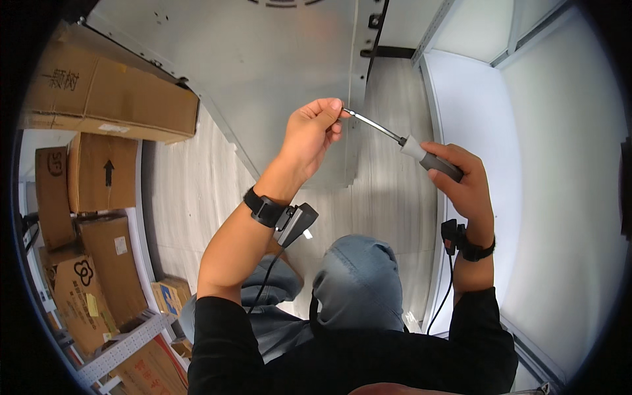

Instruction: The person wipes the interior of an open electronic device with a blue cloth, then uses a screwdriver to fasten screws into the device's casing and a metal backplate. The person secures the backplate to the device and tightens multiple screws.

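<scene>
A screwdriver point(380, 128) with a grey and dark handle and a bright metal shaft slants up and to the left in front of me. My right hand point(464, 176) is closed round its handle. At the other end, the thumb and forefinger of my left hand point(313, 131) pinch together right at the screwdriver's tip. A tiny dark piece shows at those fingertips, too small to tell whether it is a screw or part of the tip. Both hands are held up in front of a large grey metal panel point(283, 72).
Cardboard boxes point(141, 99) are stacked on a white shelf rack point(141, 329) at the left. A white ledge point(477, 131) and pale wall panels point(566, 164) run along the right. Wood-look flooring point(191, 178) lies below. Cords hang from the bands on both forearms.
</scene>
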Demonstrator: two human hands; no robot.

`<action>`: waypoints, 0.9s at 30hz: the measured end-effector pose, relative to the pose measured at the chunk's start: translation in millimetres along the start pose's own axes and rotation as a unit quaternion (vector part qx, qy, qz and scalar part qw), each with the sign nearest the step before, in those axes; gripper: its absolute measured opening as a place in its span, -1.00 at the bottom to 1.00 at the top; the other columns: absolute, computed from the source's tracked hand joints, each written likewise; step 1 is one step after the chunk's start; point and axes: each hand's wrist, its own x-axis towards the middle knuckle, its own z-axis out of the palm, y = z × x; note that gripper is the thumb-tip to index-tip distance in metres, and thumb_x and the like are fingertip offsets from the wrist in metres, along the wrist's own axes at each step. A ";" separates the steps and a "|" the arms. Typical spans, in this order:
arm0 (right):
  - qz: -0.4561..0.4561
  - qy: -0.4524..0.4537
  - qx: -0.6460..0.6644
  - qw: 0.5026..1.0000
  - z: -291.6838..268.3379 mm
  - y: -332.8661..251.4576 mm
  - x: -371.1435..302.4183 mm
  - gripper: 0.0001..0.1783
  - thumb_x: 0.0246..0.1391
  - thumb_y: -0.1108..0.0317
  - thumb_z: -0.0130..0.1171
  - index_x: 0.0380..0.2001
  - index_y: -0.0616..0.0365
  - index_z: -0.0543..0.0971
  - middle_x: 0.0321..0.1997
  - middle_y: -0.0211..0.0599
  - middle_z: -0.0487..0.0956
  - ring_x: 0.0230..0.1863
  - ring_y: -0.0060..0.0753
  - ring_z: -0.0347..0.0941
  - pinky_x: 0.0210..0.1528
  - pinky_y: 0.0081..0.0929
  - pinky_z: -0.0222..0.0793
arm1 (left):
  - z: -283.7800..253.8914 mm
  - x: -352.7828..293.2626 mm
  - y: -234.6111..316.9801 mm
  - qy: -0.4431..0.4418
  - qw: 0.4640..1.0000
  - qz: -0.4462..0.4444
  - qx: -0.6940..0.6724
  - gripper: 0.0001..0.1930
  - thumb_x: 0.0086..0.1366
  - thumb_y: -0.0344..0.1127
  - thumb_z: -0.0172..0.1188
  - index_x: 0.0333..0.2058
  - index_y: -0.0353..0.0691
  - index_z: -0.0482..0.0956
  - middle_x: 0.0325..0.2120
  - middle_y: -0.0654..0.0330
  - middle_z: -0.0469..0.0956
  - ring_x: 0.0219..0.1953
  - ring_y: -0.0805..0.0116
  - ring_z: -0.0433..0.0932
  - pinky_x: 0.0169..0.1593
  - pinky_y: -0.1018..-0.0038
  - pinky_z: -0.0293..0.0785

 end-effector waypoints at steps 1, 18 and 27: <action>-0.005 0.001 -0.018 1.000 -2.3 -8.3 1.5 -0.57 -0.06 0.50 0.18 -0.03 0.15 0.57 -0.50 -0.47 0.45 -0.52 -0.66 0.26 -0.46 -0.65 0.18 | 2.7 1.0 4.8 0.000 1.000 -0.001 -0.003 -0.82 0.35 -0.25 0.10 -0.35 -0.24 0.52 -0.45 0.31 0.50 -0.50 0.59 0.33 -0.40 0.64 0.32; 0.044 0.180 0.095 0.978 1.9 -113.0 -55.9 -0.55 -0.12 0.58 0.18 -0.08 0.14 0.39 -0.34 -0.36 0.49 -0.34 -0.55 0.39 -0.21 -0.58 0.32 | 81.9 -7.4 80.0 -0.174 0.983 0.052 0.013 -0.82 0.39 -0.21 0.04 -0.26 -0.20 0.50 -0.44 0.33 0.48 -0.49 0.58 0.36 -0.42 0.64 0.34; 0.043 0.372 0.000 0.927 55.3 -122.7 -44.6 -0.64 -0.14 0.54 0.22 -0.18 0.17 0.45 -0.35 -0.19 0.55 -0.38 -0.36 0.51 -0.32 -0.47 0.41 | 96.9 -2.9 89.4 -0.141 0.989 0.044 -0.013 -0.80 0.37 -0.24 0.05 -0.17 -0.22 0.51 -0.40 0.33 0.52 -0.50 0.59 0.35 -0.42 0.64 0.35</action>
